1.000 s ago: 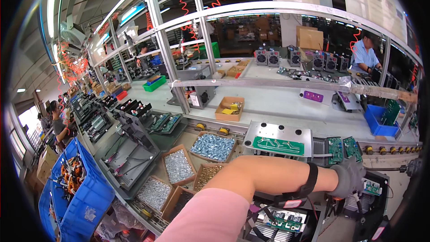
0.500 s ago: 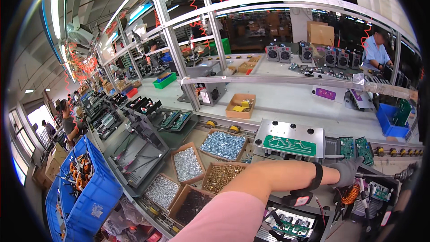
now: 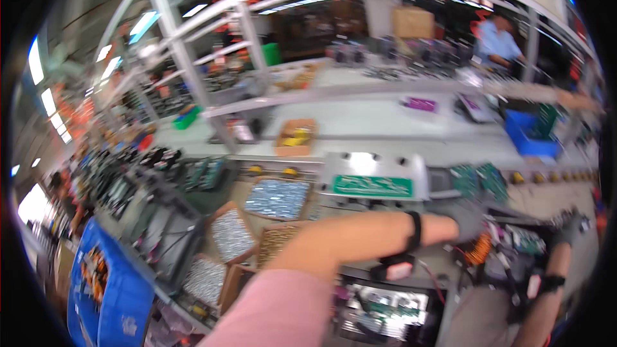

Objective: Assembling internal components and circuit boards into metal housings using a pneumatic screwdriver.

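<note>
The picture is motion-blurred. My left forearm, with a black wrist strap, reaches across to the right. My gloved left hand [image 3: 466, 222] is over a cluttered spot with an orange wire bundle [image 3: 479, 249] and green circuit boards [image 3: 482, 180]. My gloved right hand [image 3: 569, 225] rises from the lower right, also strapped at the wrist, close to the same dark parts. The blur hides whether either hand holds anything. A metal fixture with a green plate [image 3: 373, 186] lies just behind my left arm.
Cardboard boxes of small metal screws [image 3: 276, 198] sit left of my arm, with black trays beyond them. A blue crate [image 3: 103, 295] stands at lower left and another blue bin [image 3: 530, 138] at right. A person in a blue shirt [image 3: 498, 42] works behind the conveyor.
The view has swung and blurred. My left arm stays stretched to the right, and my right hand has come into view at the right edge.
</note>
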A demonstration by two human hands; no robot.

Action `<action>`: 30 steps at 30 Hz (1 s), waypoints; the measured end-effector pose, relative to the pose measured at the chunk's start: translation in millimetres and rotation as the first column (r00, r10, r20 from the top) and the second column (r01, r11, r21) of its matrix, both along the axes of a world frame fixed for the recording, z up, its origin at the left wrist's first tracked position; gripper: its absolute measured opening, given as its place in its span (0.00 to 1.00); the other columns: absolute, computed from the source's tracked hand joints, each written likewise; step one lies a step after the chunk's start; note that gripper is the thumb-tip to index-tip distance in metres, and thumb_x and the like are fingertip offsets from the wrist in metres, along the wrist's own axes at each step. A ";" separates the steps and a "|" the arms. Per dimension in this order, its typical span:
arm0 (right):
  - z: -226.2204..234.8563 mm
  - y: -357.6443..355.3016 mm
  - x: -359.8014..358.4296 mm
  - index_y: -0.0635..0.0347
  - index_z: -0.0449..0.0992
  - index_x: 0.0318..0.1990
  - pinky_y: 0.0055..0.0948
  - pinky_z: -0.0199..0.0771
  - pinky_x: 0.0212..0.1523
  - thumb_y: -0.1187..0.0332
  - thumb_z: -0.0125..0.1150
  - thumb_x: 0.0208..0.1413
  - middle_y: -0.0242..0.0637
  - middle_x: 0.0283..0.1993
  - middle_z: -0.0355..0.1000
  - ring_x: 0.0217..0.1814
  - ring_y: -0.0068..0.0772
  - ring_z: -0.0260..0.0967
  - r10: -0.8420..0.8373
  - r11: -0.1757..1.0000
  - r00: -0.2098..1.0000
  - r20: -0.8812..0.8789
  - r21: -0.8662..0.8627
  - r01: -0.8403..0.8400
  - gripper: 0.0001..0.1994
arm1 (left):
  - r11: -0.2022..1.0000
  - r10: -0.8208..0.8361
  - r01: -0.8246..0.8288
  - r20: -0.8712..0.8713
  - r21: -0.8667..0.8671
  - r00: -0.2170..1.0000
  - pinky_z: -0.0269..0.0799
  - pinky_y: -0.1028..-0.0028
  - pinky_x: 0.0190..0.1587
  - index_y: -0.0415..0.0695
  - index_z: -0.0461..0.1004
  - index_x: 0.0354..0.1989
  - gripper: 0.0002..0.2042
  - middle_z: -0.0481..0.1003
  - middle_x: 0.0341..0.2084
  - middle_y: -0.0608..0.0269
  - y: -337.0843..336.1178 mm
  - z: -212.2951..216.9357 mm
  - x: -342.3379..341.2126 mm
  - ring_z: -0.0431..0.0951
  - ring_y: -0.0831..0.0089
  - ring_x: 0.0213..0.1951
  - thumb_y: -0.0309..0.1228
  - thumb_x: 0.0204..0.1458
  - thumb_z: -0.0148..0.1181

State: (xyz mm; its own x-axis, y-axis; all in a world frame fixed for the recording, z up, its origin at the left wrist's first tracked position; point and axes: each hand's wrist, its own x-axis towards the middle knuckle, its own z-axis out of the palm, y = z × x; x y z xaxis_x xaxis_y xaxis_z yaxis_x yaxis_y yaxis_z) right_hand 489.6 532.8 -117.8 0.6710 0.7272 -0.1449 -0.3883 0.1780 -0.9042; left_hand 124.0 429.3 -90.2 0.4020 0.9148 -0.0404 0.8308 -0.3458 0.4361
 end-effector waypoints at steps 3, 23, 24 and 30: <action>0.0 -1.9 -5.1 0.52 0.68 0.23 0.33 0.63 0.17 0.56 0.55 0.56 0.31 0.16 0.63 0.14 0.31 0.57 0.189 0.980 0.959 -0.213 0.095 -0.173 0.14 | 0.999 0.031 -0.031 0.017 -0.020 0.999 0.67 0.60 0.55 0.37 0.47 0.66 0.40 0.61 0.59 0.39 -14.2 24.0 -13.7 0.71 0.48 0.54 0.40 0.48 0.60; 152.9 -106.7 -43.4 0.60 0.71 0.46 0.33 0.75 0.39 0.60 0.59 0.56 0.37 0.40 0.74 0.36 0.32 0.73 0.354 0.649 0.924 0.146 0.673 -0.355 0.15 | 0.978 0.184 -0.200 -0.220 -0.051 0.958 0.65 0.61 0.58 0.48 0.54 0.65 0.33 0.59 0.61 0.47 -54.3 119.9 -50.5 0.68 0.52 0.57 0.45 0.53 0.57; 175.8 -124.3 -54.8 0.61 0.71 0.49 0.32 0.74 0.42 0.61 0.58 0.57 0.38 0.42 0.74 0.39 0.32 0.72 0.380 0.526 0.891 0.250 0.733 -0.430 0.16 | 0.986 0.155 -0.160 -0.102 -0.046 0.983 0.66 0.62 0.56 0.49 0.56 0.64 0.32 0.63 0.58 0.49 -64.1 137.8 -68.0 0.70 0.54 0.55 0.46 0.53 0.57; 265.2 -188.2 -170.1 0.61 0.69 0.55 0.25 0.72 0.46 0.65 0.54 0.60 0.36 0.43 0.71 0.42 0.24 0.70 0.272 0.380 0.790 0.549 0.693 -0.613 0.17 | 0.975 0.141 -0.177 0.240 0.136 0.960 0.71 0.68 0.49 0.47 0.68 0.56 0.25 0.73 0.45 0.55 -133.6 160.3 -165.5 0.76 0.65 0.45 0.43 0.51 0.61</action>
